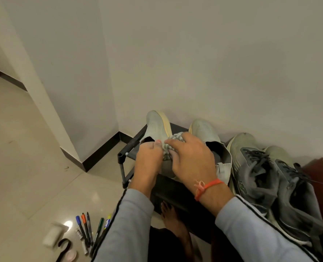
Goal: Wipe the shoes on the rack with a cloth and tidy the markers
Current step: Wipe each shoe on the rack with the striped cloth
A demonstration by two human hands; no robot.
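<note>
Centrally, right hand [192, 157]: fingers curled over a checked cloth [173, 143], pressing it against a pale slip-on shoe [157, 127]. Left hand [149, 157]: fingers curled, gripping that shoe at its opening, thumb touching the cloth. Shoe held just above a black rack [130, 146]; its pair [207, 133] beside it, grey laced sneakers [260, 173] further right on the rack. Markers [88, 231]: loose on the floor [24, 157], lower left, well apart from the rack.
</note>
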